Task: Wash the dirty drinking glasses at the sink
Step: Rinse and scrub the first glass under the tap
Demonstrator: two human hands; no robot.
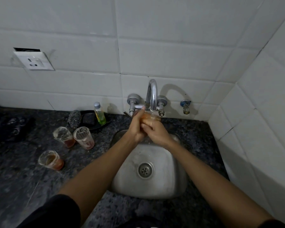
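Glass [150, 120] under running faucet [152, 94], above sink [168, 178], gripped by left hand [136, 127] and right hand [156, 133]; 3 dirty glasses [83, 135] standing on counter [23, 175], left of sink.

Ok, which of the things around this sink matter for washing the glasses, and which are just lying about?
Part of the job:
- glass under the tap, held by the left hand and right hand
- three dirty glasses on the counter
- tap, sink
- soap bottle, steel scrubber

Lying about:
- wall socket
- dark cloth far left
- small valve right of the tap
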